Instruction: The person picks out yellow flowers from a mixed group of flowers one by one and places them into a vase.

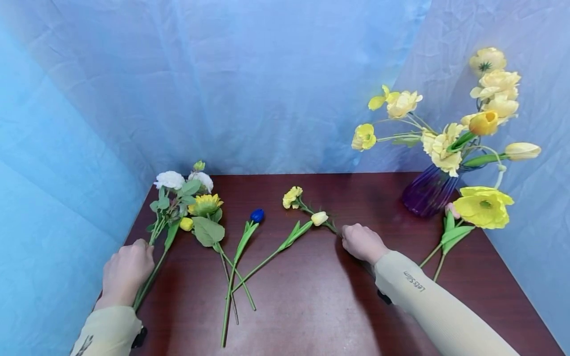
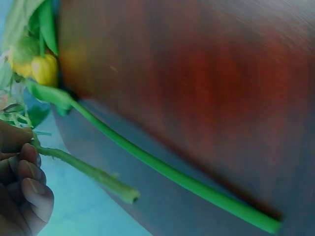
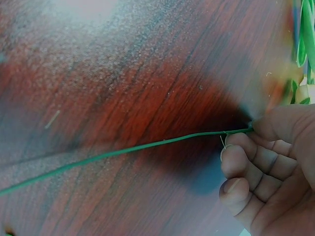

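While left hand (image 1: 128, 271) pinches stem (image 2: 93, 172) — right hand (image 1: 362, 243), palm-down, pinches carnation (image 1: 292, 197).

Cloth (image 1: 267, 89) hung behind table (image 1: 285, 321). Vase (image 1: 429, 193) stood at table's far right, cut blooms (image 1: 500, 89) in it, loose flowers (image 1: 456, 235) just before it. At left edge, left hand (image 1: 129, 272) gripped spray (image 1: 175, 207), blooms beyond hand. Left tulip (image 1: 186, 224) sat between spray and sunflower (image 1: 206, 205). Right of sunflower lay centre tulip (image 1: 242, 242); slanting tulip (image 1: 295, 238) crossed its stem, bloom reaching rightward. Behind that, carnation (image 1: 292, 197) pointed away, stem running right, into right hand (image 1: 362, 242).
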Available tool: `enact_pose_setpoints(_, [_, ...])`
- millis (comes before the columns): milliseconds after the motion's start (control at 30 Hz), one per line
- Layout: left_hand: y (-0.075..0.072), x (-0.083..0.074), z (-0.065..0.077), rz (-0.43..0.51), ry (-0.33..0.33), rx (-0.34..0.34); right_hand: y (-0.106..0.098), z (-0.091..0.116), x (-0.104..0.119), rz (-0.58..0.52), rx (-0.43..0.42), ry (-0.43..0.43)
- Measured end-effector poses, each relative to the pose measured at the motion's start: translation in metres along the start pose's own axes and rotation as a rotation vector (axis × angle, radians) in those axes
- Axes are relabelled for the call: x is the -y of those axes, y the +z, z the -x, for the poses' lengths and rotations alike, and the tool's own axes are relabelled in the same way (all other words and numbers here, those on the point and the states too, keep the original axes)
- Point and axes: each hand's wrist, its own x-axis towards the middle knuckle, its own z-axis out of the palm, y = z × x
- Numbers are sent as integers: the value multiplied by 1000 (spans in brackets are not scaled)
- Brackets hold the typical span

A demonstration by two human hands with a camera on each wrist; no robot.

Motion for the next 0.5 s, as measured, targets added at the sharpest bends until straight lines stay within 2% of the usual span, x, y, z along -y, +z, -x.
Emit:
enact_pose_setpoints(267, [3, 23, 8, -11, -126, 150, 2, 0, -2, -10, -8, -1])
enact_pose_setpoints(400, [3, 25, 8, -11, -180, 222, 1, 1, -1, -9, -11, 0])
enact_pose_setpoints(500, [3, 21, 9, -16, -194, 237, 0, 3, -1, -9, -14, -3])
